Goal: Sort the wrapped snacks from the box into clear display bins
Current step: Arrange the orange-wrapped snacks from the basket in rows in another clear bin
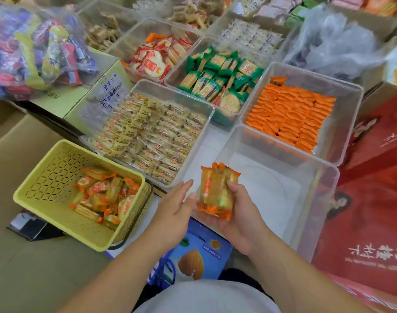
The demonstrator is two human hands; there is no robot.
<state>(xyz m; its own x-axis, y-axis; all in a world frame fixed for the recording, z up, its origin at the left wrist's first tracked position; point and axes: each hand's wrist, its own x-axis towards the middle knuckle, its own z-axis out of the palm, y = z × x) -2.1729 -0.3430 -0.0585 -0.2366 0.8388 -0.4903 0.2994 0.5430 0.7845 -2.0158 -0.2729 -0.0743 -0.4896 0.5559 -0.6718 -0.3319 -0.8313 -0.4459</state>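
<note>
Closest to me is the white shirt front (206,297), and just past it a blue almond-print pack (197,256) lies against the near side of the empty clear bin (272,181). Both hands are over that bin's near-left corner. My right hand (238,213) cups a small stack of orange-wrapped snacks (216,193), with the fingers curled beneath it and the thumb clamped on its upper right edge. My left hand (177,208) is flat with straight fingers and holds nothing. Its thumb tip is at the stack's left side, though I cannot tell whether it touches.

Left of the empty bin sits the yellow basket (35,193), with more loose orange snacks (105,197) heaped at its right end. Directly beyond the empty bin stands the bin of neat orange rows (351,123). Beyond and to the left are pale yellow packets (152,134), then green packets (218,80).

I judge this to be the squaring-up step, with a handful being aligned before it is placed. The next move calls for carrying the stack over the empty bin's rim. I would then set it on edge against a wall, steadying it with my left hand so the slick wrappers do not fan out.
</note>
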